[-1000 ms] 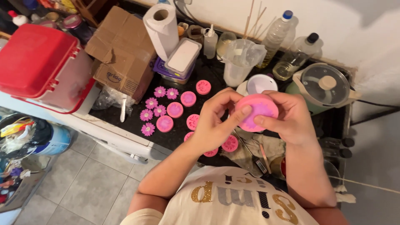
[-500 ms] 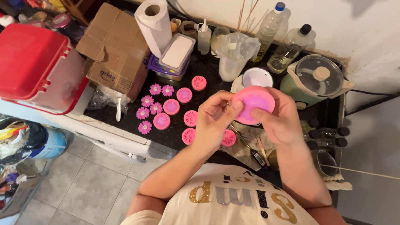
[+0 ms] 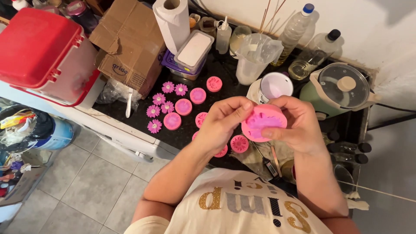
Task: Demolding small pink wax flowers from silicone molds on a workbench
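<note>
My left hand and my right hand both grip a round pink silicone mould held above the dark counter; its flower-shaped cavity faces me and shows purple inside. On the counter below lie several more pink round moulds and several purple flower-shaped pieces in rows. One more pink mould sits just under my hands.
A red-lidded box, a cardboard box, a paper towel roll, a plastic jug, a white mug, bottles and a green rice cooker crowd the counter. Tiled floor lies below left.
The mould has turned in my hands so its open cavity faces me, and my fingers have shifted around its rim. The view moved slightly.
</note>
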